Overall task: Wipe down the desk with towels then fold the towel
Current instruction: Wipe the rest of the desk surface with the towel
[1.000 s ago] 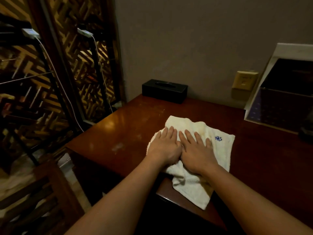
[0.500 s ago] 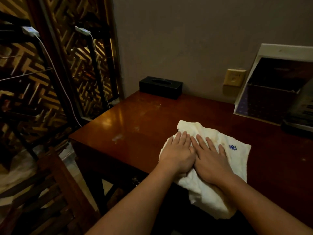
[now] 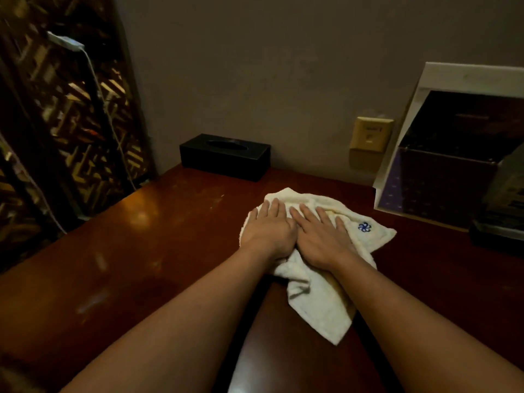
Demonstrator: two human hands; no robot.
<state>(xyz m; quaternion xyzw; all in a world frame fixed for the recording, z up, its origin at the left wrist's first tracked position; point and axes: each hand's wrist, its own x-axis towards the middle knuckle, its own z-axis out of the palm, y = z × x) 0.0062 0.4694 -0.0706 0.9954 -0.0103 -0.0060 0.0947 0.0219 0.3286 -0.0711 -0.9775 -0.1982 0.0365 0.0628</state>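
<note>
Cream-looking towel (image 3: 317, 303) under left grip (image 3: 268, 232), right grip (image 3: 321, 238)

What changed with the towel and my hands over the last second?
The left hand and right hand pushed the towel forward across the desk, away from its near edge toward the black tissue box. The towel's trailing end, earlier hanging over that edge, now seems to lie on the desktop. Unchanged: both hands flat, side by side on the towel.
</note>
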